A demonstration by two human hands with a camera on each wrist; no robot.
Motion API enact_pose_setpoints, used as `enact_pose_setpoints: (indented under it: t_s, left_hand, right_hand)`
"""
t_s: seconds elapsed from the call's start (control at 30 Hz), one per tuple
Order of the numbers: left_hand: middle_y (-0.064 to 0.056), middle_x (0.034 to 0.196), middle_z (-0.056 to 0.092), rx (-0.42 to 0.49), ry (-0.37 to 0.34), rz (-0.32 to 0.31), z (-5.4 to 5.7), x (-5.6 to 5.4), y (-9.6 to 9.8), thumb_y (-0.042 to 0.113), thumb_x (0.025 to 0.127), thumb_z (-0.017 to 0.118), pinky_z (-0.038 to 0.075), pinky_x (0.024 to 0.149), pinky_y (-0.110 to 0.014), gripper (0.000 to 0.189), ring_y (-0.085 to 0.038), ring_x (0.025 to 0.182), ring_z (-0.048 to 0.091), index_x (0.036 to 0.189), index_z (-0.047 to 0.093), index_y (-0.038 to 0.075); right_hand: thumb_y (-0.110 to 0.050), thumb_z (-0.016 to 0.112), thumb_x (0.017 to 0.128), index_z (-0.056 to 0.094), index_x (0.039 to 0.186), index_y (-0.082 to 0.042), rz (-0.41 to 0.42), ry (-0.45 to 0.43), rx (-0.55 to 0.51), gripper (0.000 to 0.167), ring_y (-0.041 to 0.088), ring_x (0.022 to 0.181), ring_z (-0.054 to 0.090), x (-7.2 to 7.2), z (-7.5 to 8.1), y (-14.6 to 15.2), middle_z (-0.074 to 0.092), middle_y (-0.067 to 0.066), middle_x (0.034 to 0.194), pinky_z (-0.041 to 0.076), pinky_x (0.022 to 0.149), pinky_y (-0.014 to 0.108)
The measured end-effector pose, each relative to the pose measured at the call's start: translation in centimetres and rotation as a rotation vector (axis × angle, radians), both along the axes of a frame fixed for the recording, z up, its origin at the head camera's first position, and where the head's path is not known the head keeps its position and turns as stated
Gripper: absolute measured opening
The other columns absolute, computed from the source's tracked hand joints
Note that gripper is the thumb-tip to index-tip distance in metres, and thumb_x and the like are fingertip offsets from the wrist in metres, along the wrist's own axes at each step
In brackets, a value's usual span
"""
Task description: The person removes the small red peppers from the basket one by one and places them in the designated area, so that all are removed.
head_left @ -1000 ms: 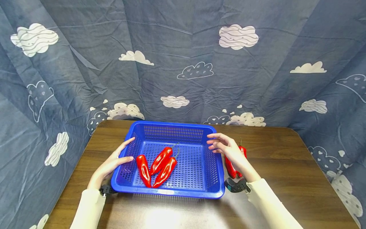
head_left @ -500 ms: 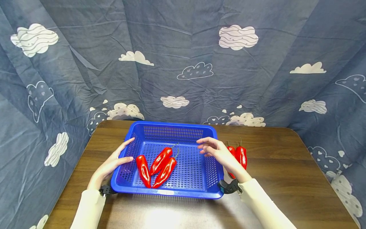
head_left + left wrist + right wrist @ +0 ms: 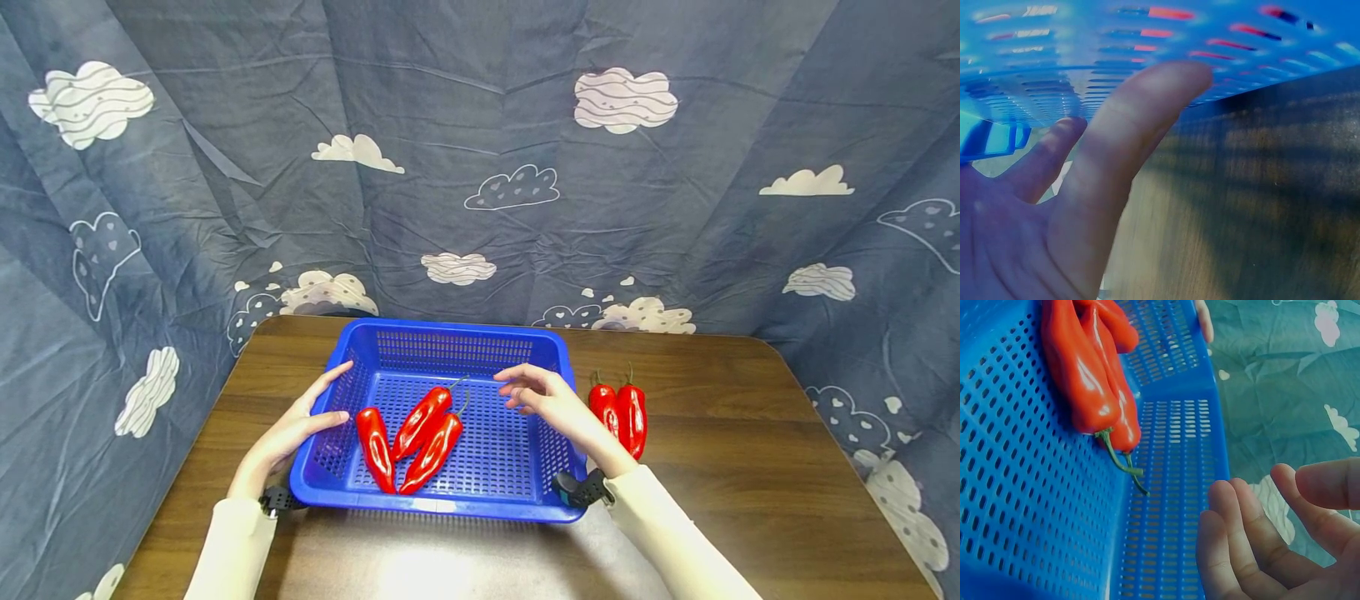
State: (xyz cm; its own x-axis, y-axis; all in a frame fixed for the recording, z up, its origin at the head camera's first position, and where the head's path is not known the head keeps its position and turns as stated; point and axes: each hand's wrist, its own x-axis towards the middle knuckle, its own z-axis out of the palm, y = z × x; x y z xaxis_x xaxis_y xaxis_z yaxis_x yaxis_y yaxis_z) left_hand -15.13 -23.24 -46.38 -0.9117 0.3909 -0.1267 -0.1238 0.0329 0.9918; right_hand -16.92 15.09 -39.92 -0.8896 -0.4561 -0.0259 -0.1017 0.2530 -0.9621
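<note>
A blue plastic basket (image 3: 442,505) with slotted walls stands on the table. In its left half lie three glossy red peppers (image 3: 433,454), two with green stems showing. My left hand (image 3: 288,429) is at the basket's left side, thumb and index finger spread and fairly straight. The left wrist view has the thumb (image 3: 1129,131) against the slotted wall; whether it presses there I cannot tell. Over the basket's right part hovers my right hand (image 3: 551,404), fingers loosely bent, holding nothing. The right wrist view shows its fingers (image 3: 1254,534) apart from the peppers (image 3: 1079,375).
To the right of the basket, two more red peppers (image 3: 632,421) lie side by side on the brown wooden table (image 3: 750,433). A dark blue curtain (image 3: 480,225) with white clouds hangs behind the table and along both sides.
My right hand has moved left from the basket's right rim to above its inside, uncovering the two peppers on the table. My left hand and the peppers have stayed put.
</note>
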Motion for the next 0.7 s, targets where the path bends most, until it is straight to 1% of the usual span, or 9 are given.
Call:
enact_pose_setpoints:
  t_s: [0.07,0.23,0.37,0.43,0.53,0.63,0.7]
  left_hand:
    - [-0.025,0.15,0.015,0.0,0.005,0.002,0.0,0.0,0.0,0.008,0.093,0.056,0.05,0.084,-0.051,0.073,-0.046,0.123,0.036,0.153,0.017,0.023]
    - [-0.025,0.15,0.015,0.006,0.007,0.003,0.1,0.0,0.0,0.007,0.093,0.056,0.05,0.084,-0.052,0.074,-0.047,0.123,0.035,0.153,0.016,0.022]
    - [-0.025,0.15,0.016,0.014,-0.002,0.005,0.1,0.0,0.0,0.005,0.093,0.055,0.049,0.084,-0.053,0.073,-0.047,0.122,0.036,0.153,0.017,0.023]
    - [-0.025,0.15,0.015,0.011,0.004,0.001,0.0,-0.1,0.0,0.004,0.094,0.054,0.049,0.084,-0.053,0.073,-0.047,0.122,0.036,0.153,0.016,0.022]
    - [-0.026,0.15,0.014,0.008,0.009,-0.003,0.0,-0.1,0.0,0.005,0.094,0.054,0.049,0.084,-0.053,0.072,-0.047,0.123,0.035,0.153,0.016,0.021]
    - [-0.025,0.15,0.014,0.008,-0.002,0.002,0.1,0.0,0.0,0.006,0.094,0.055,0.05,0.084,-0.053,0.073,-0.047,0.123,0.035,0.153,0.016,0.022]
    - [-0.024,0.15,0.015,0.009,-0.013,0.004,0.1,0.1,0.0,0.008,0.094,0.056,0.05,0.083,-0.054,0.073,-0.047,0.123,0.036,0.153,0.017,0.024]
  right_hand:
    - [0.001,0.045,0.094,0.055,0.122,0.008,0.01,0.002,0.0,0.03,0.047,0.098,0.058,0.0,-0.1,-0.3,0.063,0.023,0.108,0.048,0.084,0.057]
    - [0.002,0.045,0.094,0.056,0.121,0.007,0.033,0.009,0.013,0.03,0.045,0.096,0.059,0.0,-0.2,-1.2,0.063,0.023,0.107,0.049,0.082,0.056]
    - [0.0,0.047,0.094,0.057,0.121,0.005,0.045,0.013,0.04,0.029,0.037,0.093,0.062,0.0,-0.4,-1.7,0.064,0.022,0.106,0.05,0.081,0.055]
    - [0.0,0.048,0.094,0.056,0.12,0.007,0.059,0.017,0.043,0.029,0.034,0.09,0.063,0.0,-0.6,-2.0,0.063,0.023,0.105,0.05,0.081,0.056]
    - [-0.001,0.05,0.094,0.057,0.12,0.007,0.081,0.02,0.05,0.029,0.033,0.089,0.063,0.0,-0.8,-2.4,0.063,0.023,0.104,0.05,0.079,0.056]
    - [-0.001,0.05,0.094,0.057,0.121,0.005,0.097,0.016,0.053,0.028,0.031,0.089,0.064,0.0,-0.9,-2.8,0.064,0.02,0.104,0.051,0.079,0.054]
    - [-0.002,0.05,0.094,0.058,0.12,0.004,0.102,0.012,0.058,0.028,0.027,0.088,0.064,0.0,-1.1,-3.0,0.064,0.018,0.104,0.051,0.079,0.053]
